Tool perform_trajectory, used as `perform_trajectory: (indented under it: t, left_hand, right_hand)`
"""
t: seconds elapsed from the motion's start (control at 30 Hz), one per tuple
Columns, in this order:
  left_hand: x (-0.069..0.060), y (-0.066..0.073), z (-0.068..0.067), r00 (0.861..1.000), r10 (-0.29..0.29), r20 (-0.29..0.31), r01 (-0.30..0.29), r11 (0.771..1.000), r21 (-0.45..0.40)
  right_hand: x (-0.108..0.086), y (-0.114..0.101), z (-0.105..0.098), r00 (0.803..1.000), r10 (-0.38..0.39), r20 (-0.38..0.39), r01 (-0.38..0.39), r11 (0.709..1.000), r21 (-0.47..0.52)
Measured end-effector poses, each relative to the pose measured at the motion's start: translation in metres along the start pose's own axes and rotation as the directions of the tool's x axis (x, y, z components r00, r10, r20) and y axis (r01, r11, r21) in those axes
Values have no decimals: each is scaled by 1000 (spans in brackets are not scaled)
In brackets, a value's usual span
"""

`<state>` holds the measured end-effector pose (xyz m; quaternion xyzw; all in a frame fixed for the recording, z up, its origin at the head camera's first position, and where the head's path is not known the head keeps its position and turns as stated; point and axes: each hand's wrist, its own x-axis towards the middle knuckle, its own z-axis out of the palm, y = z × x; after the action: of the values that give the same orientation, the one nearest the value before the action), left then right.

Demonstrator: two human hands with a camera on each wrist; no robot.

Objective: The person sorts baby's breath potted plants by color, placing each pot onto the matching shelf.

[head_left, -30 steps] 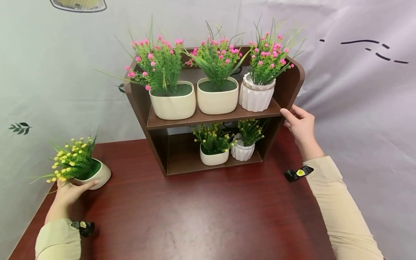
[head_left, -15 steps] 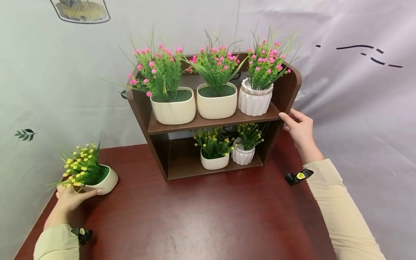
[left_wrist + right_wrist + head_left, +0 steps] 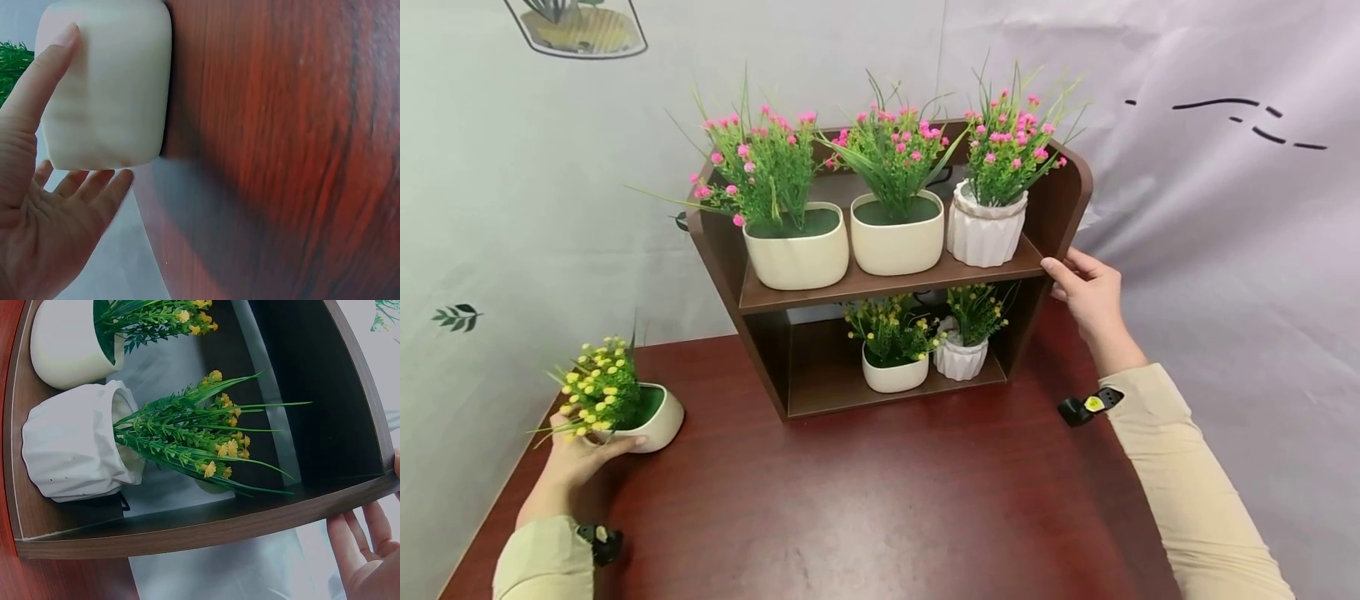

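Note:
At the table's left side, a cream oval pot of yellow flowers (image 3: 658, 421) is held by my left hand (image 3: 576, 458). In the left wrist view, the thumb lies along the cream pot's (image 3: 112, 94) wall and the fingers curl at its end. Whether its base touches the table I cannot tell. My right hand (image 3: 1092, 296) pinches the right side of a brown two-tier shelf (image 3: 895, 287), thumb on the front edge. In the right wrist view, fingers (image 3: 350, 547) reach behind the shelf's side panel (image 3: 206, 547).
Two cream pots (image 3: 797, 262) (image 3: 898, 246) and a white fluted pot (image 3: 987, 233) with pink flowers fill the upper tier. Below stand a cream pot (image 3: 895, 375) and a white fluted pot (image 3: 961, 360) with yellow flowers, toward the right. A grey printed cloth (image 3: 550, 217) hangs behind the reddish table (image 3: 850, 500).
My left hand has moved right with the pot of yellow flowers, closer to the shelf. My right hand keeps its hold on the shelf's side. The head view has shifted slightly.

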<state>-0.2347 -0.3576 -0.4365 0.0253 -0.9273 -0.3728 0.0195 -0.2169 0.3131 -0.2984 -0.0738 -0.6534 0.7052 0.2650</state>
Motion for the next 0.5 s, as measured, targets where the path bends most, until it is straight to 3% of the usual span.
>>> perform_trajectory:
  t: [0.07,0.17,0.27,0.33,0.4,0.5]
  left_hand:
    - [2,0,2,998,62,-23,-62,998,7]
    - [3,1,5,995,97,-23,-97,995,-1]
    - [4,3,6,998,62,5,-62,997,35]
    - [5,5,6,999,7,31,-8,999,42]
    - [5,6,5,997,-45,58,41,996,74]
    - [5,8,5,992,-100,81,96,994,55]
  right_hand:
    - [0,0,0,1000,-1,-3,1,1000,3]
    - [0,1,0,1000,-1,-5,1,1000,6]
    - [1,1,0,1000,-5,-3,5,1000,9]
    - [1,1,0,1000,-8,-1,8,1000,8]
    - [1,0,0,1000,-10,1,10,1000,12]
    - [1,0,0,1000,-13,-1,13,1000,17]
